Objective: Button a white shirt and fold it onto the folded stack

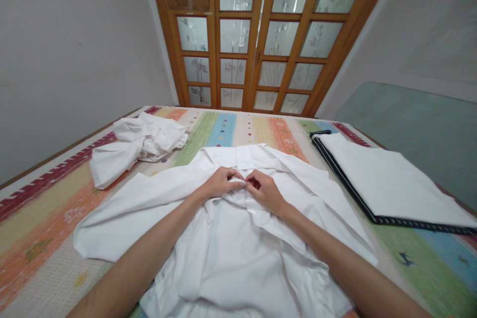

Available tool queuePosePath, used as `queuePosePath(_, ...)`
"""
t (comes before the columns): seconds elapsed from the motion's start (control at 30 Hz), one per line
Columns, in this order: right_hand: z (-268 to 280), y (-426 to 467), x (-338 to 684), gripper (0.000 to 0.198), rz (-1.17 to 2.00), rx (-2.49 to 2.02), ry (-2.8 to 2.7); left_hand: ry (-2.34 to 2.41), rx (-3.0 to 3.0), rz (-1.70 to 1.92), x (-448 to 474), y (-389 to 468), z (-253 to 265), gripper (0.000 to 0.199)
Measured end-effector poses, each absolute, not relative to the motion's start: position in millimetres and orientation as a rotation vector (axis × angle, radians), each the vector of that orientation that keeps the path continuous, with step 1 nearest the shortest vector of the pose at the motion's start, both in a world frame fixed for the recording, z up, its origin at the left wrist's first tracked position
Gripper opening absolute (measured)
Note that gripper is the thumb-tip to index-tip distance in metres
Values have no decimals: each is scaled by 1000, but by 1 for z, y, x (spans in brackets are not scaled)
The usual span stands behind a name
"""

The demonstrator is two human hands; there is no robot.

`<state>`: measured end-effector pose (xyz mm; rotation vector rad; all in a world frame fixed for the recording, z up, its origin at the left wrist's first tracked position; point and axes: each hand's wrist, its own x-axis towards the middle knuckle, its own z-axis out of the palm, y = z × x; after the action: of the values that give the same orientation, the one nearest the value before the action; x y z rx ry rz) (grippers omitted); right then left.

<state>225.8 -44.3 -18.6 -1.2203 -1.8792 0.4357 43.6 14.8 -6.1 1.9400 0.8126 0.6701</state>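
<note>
A white shirt (231, 253) lies spread before me, its sleeves out to both sides and its lower part bunched toward me. My left hand (222, 182) pinches the front of the shirt near its middle, thumb and fingers closed on the cloth. Right beside it, my right hand (264, 190) is closed on the same front edge, the fingertips of both hands almost touching. Any button between the fingers is too small or hidden to make out.
Crumpled white cloth (139, 141) lies at the left. On the right is a folded white garment (395, 174) over a dark striped cloth (346, 184). A striped, coloured cover (48, 243) lies underneath. Beyond stand wooden glass-paned doors (257, 54), and a pale green panel (413, 119) leans at right.
</note>
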Motion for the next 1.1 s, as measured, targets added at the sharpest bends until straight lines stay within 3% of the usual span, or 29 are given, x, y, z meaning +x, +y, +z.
queuePosePath(0.53, -8, -38, 233, 8, 547, -1177, -2042, 832, 1855, 659, 45, 11, 3, 27)
queuePosePath(0.93, -12, -39, 232, 13, 408, -1201, -2040, 811, 1839, 619, 45, 12, 4, 30)
queuePosePath(1.1, -17, -40, 233, 19, 444, -1246, -1937, 834, 1747, 789, 48, 14, -1, 33)
